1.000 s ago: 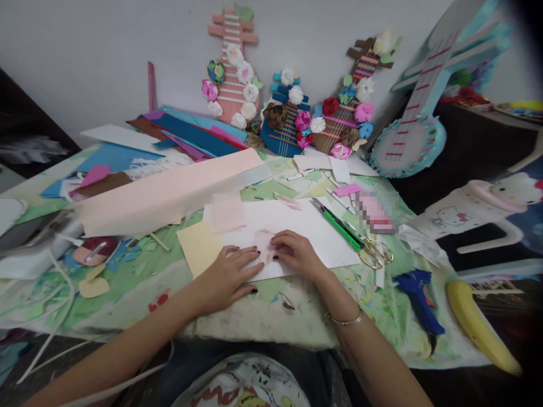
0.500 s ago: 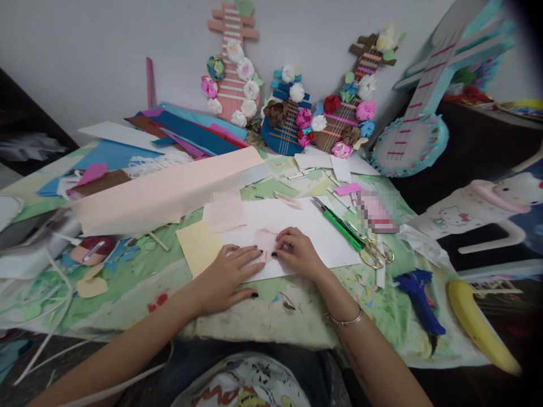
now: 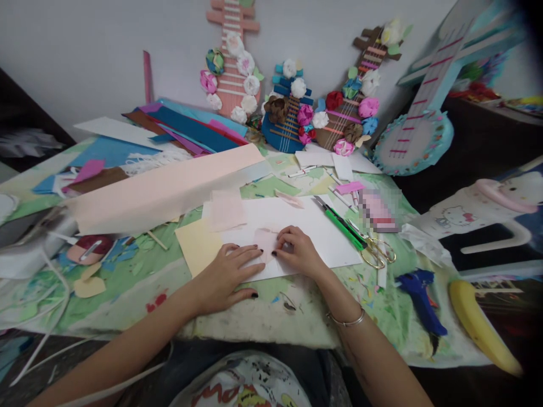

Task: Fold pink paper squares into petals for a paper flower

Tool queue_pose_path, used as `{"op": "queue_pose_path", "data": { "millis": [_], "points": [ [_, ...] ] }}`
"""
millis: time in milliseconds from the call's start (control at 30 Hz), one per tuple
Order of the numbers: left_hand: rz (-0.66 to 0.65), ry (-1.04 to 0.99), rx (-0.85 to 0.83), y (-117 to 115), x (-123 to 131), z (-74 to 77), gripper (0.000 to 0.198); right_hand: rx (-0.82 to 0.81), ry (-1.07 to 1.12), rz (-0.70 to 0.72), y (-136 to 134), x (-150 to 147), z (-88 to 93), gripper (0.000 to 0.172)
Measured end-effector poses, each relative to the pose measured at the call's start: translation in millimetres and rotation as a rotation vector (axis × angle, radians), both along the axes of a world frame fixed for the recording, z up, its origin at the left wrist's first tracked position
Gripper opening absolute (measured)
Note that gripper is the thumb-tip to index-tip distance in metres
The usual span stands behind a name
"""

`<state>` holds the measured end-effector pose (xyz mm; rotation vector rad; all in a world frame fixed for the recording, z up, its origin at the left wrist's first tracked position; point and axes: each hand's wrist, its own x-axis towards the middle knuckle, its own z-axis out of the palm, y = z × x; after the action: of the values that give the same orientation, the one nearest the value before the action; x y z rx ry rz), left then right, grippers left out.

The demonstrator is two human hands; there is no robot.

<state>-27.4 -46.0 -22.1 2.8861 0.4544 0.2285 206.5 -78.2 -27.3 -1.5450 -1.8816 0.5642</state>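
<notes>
A small pale pink piece of paper (image 3: 264, 242) lies on a white board (image 3: 328, 246) in front of me. My left hand (image 3: 223, 278) rests flat with its fingers stretched out, fingertips on the paper's left side. Bent over the right edge of that paper, my right hand (image 3: 300, 252) has thumb and fingers pinched at it. A stack of pale pink squares (image 3: 228, 211) sits at the board's upper left, and a curled pink scrap (image 3: 289, 199) lies farther back. Pale yellow paper (image 3: 197, 243) pokes out beside my left hand.
Right of my hands are a green utility knife (image 3: 345, 228), gold-handled scissors (image 3: 375, 254), a blue glue gun (image 3: 422, 302) and a banana (image 3: 479, 322). A long folded pink sheet (image 3: 169, 189) crosses the left. Flower-covered paper instruments (image 3: 282, 127) stand against the wall.
The view has shifted very slightly. Both hands stay in almost the same place on the small pink paper.
</notes>
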Motion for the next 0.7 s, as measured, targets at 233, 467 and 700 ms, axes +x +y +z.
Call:
{"op": "queue_pose_path", "data": {
  "millis": [233,467,700],
  "points": [
    [0.002,-0.012,-0.015,0,0,-0.1,0.044,0.0,0.008,0.001,1,1,-1.3,0.013],
    [0.037,-0.013,-0.047,2,8,3.6,0.056,0.012,0.011,0.013,1,1,-1.5,0.013],
    [0.058,0.017,0.0,0,16,5.7,0.052,0.012,0.016,0.004,1,1,-1.4,0.013]
  ]
}}
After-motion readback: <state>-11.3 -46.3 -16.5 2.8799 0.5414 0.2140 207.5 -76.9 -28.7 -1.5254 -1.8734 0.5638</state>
